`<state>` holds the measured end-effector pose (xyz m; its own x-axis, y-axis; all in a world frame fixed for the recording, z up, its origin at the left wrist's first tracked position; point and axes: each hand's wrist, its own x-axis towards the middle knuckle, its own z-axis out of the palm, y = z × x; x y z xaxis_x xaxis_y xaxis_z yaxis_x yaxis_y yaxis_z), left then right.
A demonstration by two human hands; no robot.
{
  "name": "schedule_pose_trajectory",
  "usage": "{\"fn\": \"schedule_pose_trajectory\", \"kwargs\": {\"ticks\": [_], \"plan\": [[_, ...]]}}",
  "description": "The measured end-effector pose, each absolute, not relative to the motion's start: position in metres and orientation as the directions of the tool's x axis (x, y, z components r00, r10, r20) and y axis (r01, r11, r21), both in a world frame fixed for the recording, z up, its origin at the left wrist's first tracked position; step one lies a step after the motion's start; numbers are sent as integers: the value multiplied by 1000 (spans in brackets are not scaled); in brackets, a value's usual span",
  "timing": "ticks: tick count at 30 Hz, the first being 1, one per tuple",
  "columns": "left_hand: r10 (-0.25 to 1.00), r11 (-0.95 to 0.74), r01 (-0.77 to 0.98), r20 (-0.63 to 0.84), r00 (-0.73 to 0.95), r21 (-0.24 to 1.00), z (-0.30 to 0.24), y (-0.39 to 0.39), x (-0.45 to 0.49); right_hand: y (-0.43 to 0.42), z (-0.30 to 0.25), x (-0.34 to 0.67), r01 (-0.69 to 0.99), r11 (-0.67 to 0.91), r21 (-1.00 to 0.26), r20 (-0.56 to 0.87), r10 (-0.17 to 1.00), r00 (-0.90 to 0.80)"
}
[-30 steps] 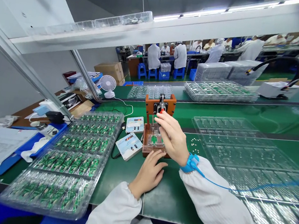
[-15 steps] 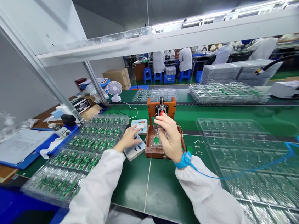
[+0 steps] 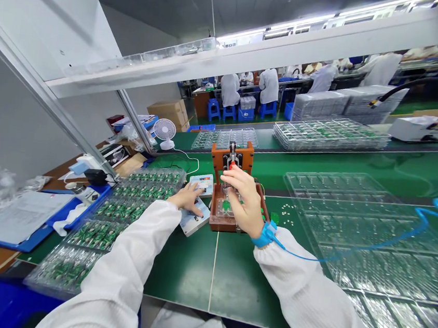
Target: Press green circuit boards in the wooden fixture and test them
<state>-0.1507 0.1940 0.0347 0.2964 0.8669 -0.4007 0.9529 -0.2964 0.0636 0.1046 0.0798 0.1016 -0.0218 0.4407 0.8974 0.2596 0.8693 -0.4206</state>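
My right hand (image 3: 243,201) pinches the red-tipped lever (image 3: 232,164) of an orange-brown wooden test jig (image 3: 231,155). A green circuit board (image 3: 226,206) lies in the jig's transparent base, partly hidden behind my fingers. My left hand (image 3: 189,197) rests with its fingers on a small white tester box (image 3: 193,221), and a second white box (image 3: 202,184) sits just beyond it. A blue antistatic wrist strap (image 3: 265,235) circles my right wrist, and its coiled blue cord (image 3: 390,244) runs off to the right.
A transparent tray of green boards (image 3: 120,206) lies left of the jig, and a stack of transparent trays (image 3: 353,225) covers the right of the green mat. Small white parts (image 3: 287,208) lie beside it. Further trays of boards (image 3: 329,135) stand behind the jig.
My left hand has moved from the mat in front of the jig to the white box on the left. My right hand stays on the lever. The whole view has shifted slightly.
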Motion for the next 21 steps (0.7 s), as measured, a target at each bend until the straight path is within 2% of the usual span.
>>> {"fn": "schedule_pose_trajectory", "kwargs": {"ticks": [7, 14, 21], "plan": [[813, -290, 956, -519, 265, 33, 40, 197, -145, 80, 98, 103, 270, 865, -423, 897, 441, -10], [814, -304, 949, -493, 306, 86, 41, 191, -160, 80, 100, 104, 270, 871, -410, 903, 430, -17], [792, -281, 955, -541, 285, 92, 44, 185, -170, 77, 101, 105, 266, 860, -435, 890, 456, -17]]}}
